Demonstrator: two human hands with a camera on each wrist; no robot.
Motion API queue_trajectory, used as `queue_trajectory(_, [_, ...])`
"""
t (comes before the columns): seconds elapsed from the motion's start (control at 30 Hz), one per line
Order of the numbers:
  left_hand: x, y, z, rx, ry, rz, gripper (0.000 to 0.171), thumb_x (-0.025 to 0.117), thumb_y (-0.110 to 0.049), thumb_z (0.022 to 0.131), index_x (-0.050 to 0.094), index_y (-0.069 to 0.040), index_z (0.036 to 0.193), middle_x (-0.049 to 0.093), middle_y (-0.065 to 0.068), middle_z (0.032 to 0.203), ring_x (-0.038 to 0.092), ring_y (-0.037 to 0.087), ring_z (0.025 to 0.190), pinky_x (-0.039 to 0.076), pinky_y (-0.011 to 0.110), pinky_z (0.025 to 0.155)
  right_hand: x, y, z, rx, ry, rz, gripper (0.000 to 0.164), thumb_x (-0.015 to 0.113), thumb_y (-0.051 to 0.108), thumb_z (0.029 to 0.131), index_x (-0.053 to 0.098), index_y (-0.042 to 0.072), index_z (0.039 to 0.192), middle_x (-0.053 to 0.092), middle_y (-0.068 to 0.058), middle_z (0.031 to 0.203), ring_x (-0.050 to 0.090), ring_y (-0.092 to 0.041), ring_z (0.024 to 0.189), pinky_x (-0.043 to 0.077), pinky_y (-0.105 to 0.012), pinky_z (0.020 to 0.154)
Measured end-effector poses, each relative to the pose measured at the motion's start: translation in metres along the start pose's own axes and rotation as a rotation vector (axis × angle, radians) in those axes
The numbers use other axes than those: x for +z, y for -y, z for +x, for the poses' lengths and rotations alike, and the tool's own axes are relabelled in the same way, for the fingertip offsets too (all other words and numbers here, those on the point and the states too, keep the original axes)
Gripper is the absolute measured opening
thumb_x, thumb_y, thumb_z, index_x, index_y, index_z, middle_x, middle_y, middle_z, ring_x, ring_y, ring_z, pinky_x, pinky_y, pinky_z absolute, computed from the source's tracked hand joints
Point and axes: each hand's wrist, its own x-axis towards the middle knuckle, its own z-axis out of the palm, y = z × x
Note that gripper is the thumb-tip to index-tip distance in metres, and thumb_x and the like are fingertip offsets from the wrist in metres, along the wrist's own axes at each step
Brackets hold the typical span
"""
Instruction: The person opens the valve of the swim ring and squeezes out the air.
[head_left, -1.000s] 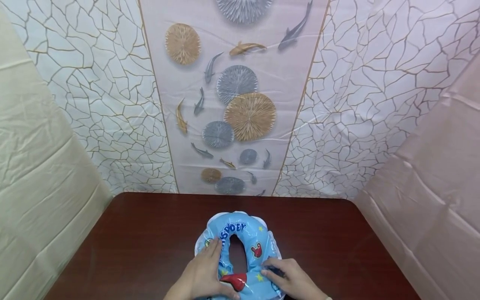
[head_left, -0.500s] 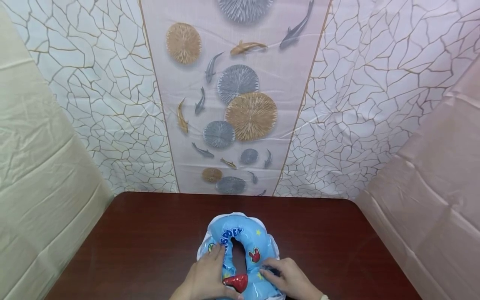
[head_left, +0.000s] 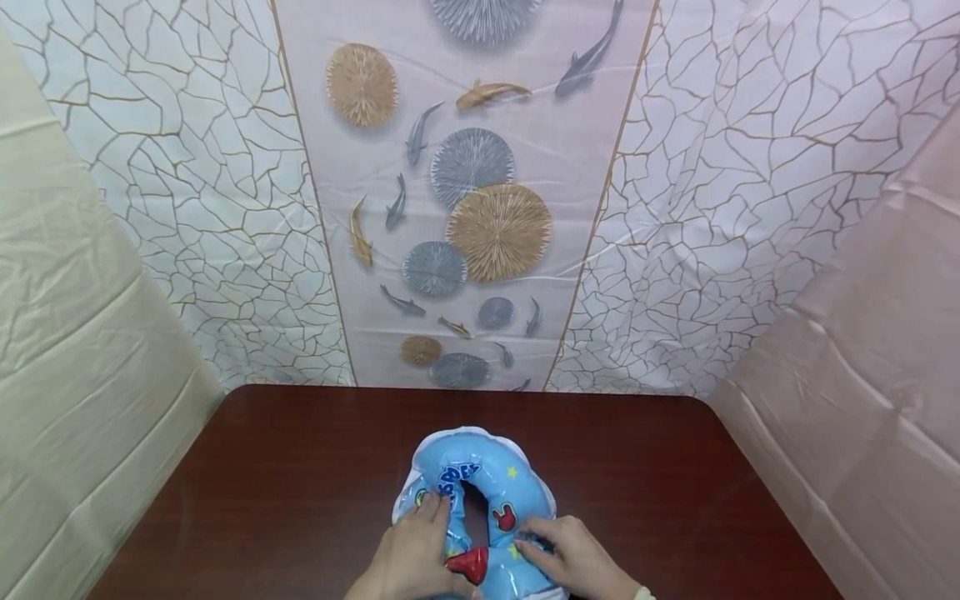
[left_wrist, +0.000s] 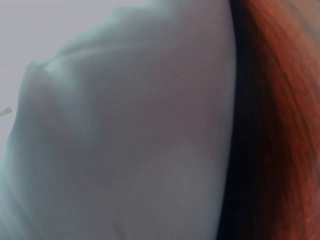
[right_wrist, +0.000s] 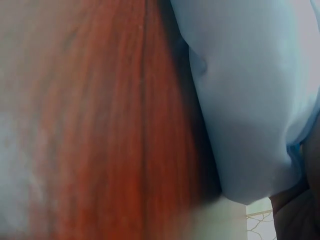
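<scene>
**Glossy light-blue inflatable ring (head_left: 516, 493) held down between two bare hands**

The ring is laid on a dark red-brown wood-grain table (head_left: 300, 483), near its front edge and midway across. It is edged with a white scalloped border (head_left: 474, 431) and decorated with dark blue lettering (head_left: 457, 477), a red animal-shaped print (head_left: 506, 517) and small yellow stars. A narrow opening is left at its middle, with a shiny red patch (head_left: 469, 566) below it.

The ring's left side is covered by the left hand (head_left: 412, 546), whose fingers are laid nearly straight on the plastic. Its right side is touched by the forefinger and thumb of the right hand (head_left: 576, 552); a dark patch is seen between them, but whether anything is pinched cannot be told. Both wrist views are filled mostly by blurred pale surfaces beside the table.
</scene>
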Motion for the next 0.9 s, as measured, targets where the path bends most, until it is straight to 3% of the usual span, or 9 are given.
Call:
queue_trajectory(0.33, [-0.0001, -0.0004, 0.0011, 0.003, 0.006, 0.000, 0.123, 0.080, -0.078, 0.057, 0.050, 0.005, 0.143, 0.051, 0.025, 0.144, 0.054, 0.043, 0.125, 0.053, 0.059, 0.088, 0.0009, -0.0035, 0.0014, 0.026, 0.037, 0.040, 0.011, 0.062, 0.028, 0.102, 0.071, 0.022, 0.104, 0.069, 0.015, 0.089, 0.058, 0.005, 0.069, 0.051, -0.018, 0.061])
queue_trajectory(0.9, [0.0040, -0.0010, 0.0028, 0.007, -0.006, 0.037, 0.119, 0.079, -0.079, 0.058, 0.053, 0.002, 0.141, 0.054, 0.023, 0.142, 0.057, 0.040, 0.122, 0.054, 0.057, 0.088, 0.0035, -0.0024, 0.0033, 0.011, 0.014, 0.024, 0.010, 0.062, 0.027, 0.102, 0.071, 0.023, 0.103, 0.070, 0.013, 0.089, 0.058, 0.006, 0.069, 0.050, -0.017, 0.060])
